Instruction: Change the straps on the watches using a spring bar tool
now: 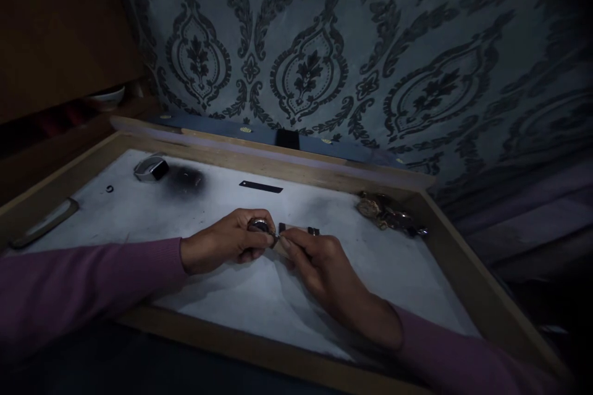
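In the middle of the white-floored tray, my left hand (236, 237) is closed round a small watch (258, 224) with a round dark face and a shiny rim. The fingertips of my right hand (319, 259) are pinched together at the watch's right edge. Whatever lies between them is too small and dark to name. Just behind my right fingers sits a pale block with dark ends (313, 231), partly covered by the hand. Farther back lies a flat black cutter blade (260, 186).
A wooden-rimmed tray (278, 157) surrounds the work. At its left are a square-faced watch (152, 169), a small black ring (110, 188) and a curved strip (46, 225). Several watches (389, 212) are heaped at the right. Patterned wallpaper (308, 73) rises behind.
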A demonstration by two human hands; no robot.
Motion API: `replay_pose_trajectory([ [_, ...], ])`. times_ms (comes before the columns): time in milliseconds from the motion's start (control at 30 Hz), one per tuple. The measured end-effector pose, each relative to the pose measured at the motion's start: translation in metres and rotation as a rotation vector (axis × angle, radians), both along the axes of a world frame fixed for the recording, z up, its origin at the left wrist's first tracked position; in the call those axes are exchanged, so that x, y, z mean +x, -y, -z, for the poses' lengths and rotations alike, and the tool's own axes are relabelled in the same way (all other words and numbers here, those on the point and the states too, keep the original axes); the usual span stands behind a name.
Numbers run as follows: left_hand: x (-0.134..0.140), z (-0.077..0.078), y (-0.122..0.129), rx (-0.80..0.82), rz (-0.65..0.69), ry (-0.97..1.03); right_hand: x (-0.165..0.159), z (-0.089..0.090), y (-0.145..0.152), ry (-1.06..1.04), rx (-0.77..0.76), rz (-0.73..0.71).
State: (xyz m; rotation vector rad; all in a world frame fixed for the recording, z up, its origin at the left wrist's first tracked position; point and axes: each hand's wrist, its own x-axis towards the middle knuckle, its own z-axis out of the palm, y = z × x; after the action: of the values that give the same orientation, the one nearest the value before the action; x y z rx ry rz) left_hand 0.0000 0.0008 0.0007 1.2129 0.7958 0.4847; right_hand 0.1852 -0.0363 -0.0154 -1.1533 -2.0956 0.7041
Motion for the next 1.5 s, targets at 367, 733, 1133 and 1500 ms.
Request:
replay_pose_trajectory([
  [367, 0.0008, 0.0016, 0.0029, 0.018, -0.020, -0.004, -0.0016, -0.0032, -0.0011, -0.003, 0.005, -0.025],
  [733, 0.0005, 0.0028, 0.0018, 0.032, -0.005, -0.018, -0.0009, -0.0013, -0.0009, 0.003, 0.000, -0.046],
  [1133, -0.0011, 0.0034, -0.0005, -0.010, -0.011, 0.014, -0.0006, -0.0016, -0.0016, 0.020, 0.007, -0.030],
  [1500, -0.0009, -0.0005, -0.0012, -0.057, -0.007, 0.010, 0.0014, 0.0010, -0.0033, -0.029, -0.013, 0.004],
])
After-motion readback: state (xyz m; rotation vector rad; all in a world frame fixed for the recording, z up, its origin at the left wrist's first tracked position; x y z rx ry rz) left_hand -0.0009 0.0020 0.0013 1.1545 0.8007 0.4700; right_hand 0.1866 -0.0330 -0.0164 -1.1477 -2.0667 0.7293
